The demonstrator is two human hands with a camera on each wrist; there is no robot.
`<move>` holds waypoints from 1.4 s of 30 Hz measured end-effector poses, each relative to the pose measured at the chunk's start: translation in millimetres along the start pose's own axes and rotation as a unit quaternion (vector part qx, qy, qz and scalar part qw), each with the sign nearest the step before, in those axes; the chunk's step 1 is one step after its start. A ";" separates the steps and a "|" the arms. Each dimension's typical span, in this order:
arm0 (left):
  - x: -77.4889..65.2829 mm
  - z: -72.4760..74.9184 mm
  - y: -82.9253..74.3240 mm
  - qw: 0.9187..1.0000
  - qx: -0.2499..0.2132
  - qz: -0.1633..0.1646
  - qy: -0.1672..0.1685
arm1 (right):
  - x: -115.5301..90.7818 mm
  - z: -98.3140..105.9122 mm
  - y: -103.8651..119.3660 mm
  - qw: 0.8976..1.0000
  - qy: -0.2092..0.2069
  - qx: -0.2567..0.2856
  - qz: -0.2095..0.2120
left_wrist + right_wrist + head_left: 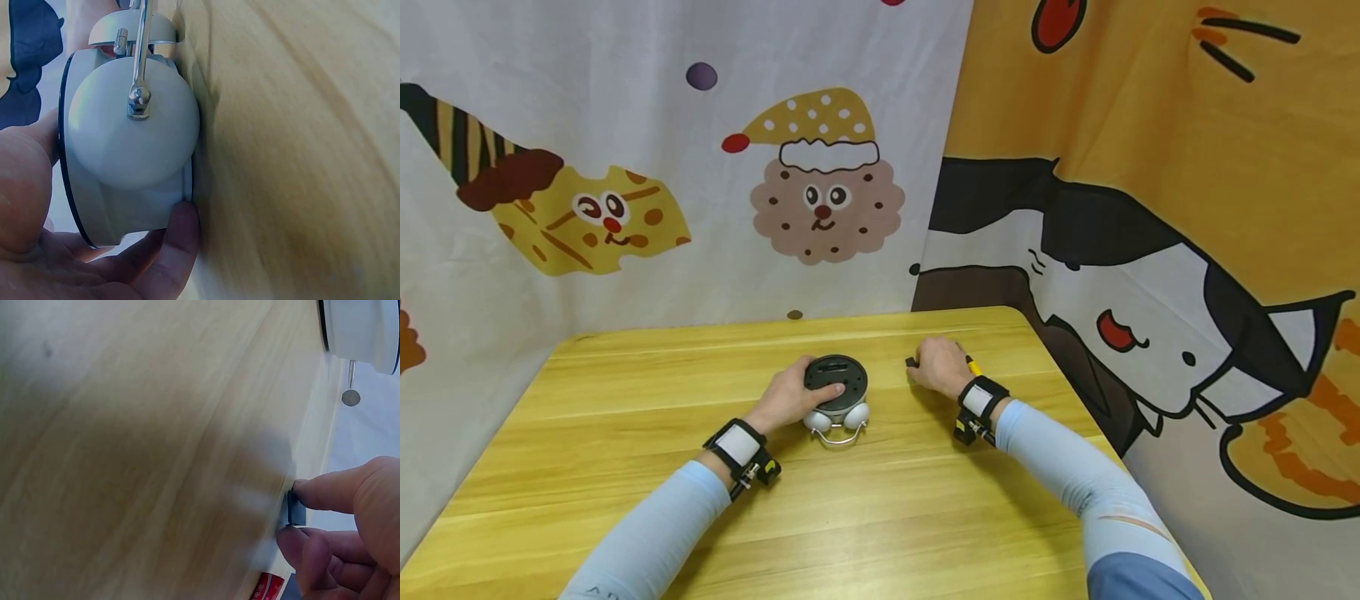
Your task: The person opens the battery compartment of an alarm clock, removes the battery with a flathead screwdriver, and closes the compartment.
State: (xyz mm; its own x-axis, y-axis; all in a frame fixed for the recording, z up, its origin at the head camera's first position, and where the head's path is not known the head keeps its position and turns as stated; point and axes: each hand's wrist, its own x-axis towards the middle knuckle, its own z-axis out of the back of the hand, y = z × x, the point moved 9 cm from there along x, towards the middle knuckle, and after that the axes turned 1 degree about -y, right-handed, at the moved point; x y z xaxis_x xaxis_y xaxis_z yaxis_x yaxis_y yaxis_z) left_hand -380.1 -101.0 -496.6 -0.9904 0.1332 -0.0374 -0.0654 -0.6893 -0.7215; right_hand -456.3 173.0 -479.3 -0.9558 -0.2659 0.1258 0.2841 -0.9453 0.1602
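A white twin-bell alarm clock (836, 385) lies face down on the table, its black back upward and its bells and wire handle toward me. My left hand (786, 398) grips it, thumb across the back and fingers round the side; in the left wrist view a white bell (134, 125) fills the middle. To the right of the clock, my right hand (942, 367) pinches a small flat black piece (296, 508) between thumb and fingers, just above or on the table; I cannot tell which. The clock's side (359, 331) also shows in the right wrist view.
Beyond my right hand lies a yellow-and-black item (973, 366), mostly hidden by the hand. A red item with white print (267, 586) shows below the fingers in the right wrist view. The wooden table (647, 400) ends at a printed curtain (647, 292).
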 end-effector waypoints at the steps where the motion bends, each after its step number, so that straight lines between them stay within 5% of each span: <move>1: 0.1 -0.2 0.1 1.000 0.000 -0.001 0.000 | -0.2 0.0 0.5 1.000 0.001 0.001 -0.001; 42: -0.3 0.1 0.8 1.000 0.003 0.000 0.002 | -10.1 10.1 13.6 0.998 -0.057 0.001 0.036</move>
State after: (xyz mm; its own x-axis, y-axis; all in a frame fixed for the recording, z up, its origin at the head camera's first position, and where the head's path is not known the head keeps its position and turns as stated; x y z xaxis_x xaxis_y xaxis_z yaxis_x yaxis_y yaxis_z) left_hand -379.9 -101.7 -497.1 -0.9900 0.1350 -0.0403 -0.0655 -0.6942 -0.7168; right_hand -442.0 164.8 -468.5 -0.9178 -0.3097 0.2485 0.3519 -0.9243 0.1477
